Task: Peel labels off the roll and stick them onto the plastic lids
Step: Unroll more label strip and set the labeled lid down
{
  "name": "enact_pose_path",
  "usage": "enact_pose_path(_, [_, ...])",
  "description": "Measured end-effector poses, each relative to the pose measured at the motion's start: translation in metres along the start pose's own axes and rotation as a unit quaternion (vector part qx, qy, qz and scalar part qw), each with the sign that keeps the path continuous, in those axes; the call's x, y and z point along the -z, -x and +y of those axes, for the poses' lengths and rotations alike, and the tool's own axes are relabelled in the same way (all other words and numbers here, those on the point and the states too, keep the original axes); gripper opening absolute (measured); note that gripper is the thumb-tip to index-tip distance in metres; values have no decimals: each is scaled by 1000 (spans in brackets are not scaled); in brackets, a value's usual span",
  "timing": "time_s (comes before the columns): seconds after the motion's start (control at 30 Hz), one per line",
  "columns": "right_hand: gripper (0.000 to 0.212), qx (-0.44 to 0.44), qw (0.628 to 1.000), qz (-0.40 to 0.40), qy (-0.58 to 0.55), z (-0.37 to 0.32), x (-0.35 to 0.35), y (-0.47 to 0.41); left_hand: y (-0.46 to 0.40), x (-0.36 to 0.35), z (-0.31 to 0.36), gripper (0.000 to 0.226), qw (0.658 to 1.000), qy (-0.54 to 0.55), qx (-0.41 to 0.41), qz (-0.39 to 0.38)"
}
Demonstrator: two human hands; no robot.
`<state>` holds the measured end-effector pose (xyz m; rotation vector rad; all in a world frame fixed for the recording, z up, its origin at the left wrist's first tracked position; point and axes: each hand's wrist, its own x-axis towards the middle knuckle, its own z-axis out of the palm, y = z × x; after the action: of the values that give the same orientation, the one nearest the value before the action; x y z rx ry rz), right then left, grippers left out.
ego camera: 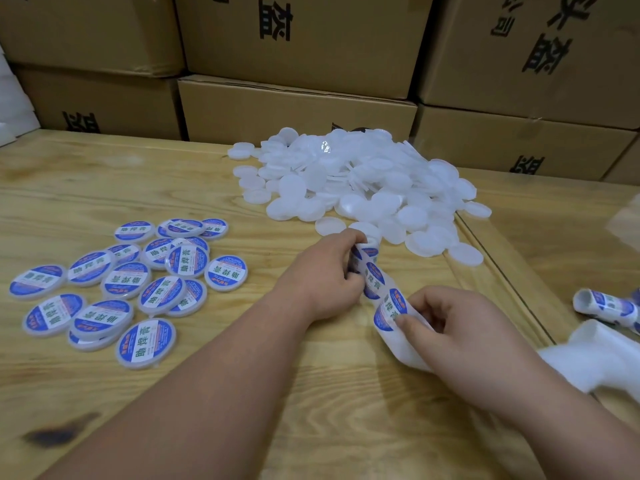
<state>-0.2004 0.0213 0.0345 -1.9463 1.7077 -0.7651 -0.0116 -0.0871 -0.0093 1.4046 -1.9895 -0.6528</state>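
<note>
Fingers of the right hand (460, 327) pinch a blue label (389, 311) on the label strip (372, 278) — the left hand (325, 271) grips the strip's far end — above the wooden table (242, 341), near the blank lids (353, 181).

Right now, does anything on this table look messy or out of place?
Nothing is damaged. The blank lids lie in a loose heap, and spent backing paper trails off at the right beside a spare roll.

I count roughly nineteen labelled lids (145, 344), one big heap of blank lids (360, 181) too many to count, two label rolls (604, 306), seven cartons (298, 105).
</note>
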Motion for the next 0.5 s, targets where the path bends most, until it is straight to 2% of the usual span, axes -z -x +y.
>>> enact_pose_path(0.3, [9, -48, 999, 17, -11, 10, 26, 21, -20, -7, 0, 69, 993, -110, -13, 41])
enact_pose_path(0.43, [8, -75, 997, 25, 6, 16, 45, 30, -27, -14, -1, 57, 984, -156, -38, 82])
enact_pose_path(0.5, [18, -89, 996, 23, -2, 19, 53, 34, -31, -16, -2, 50, 979, -173, -41, 99])
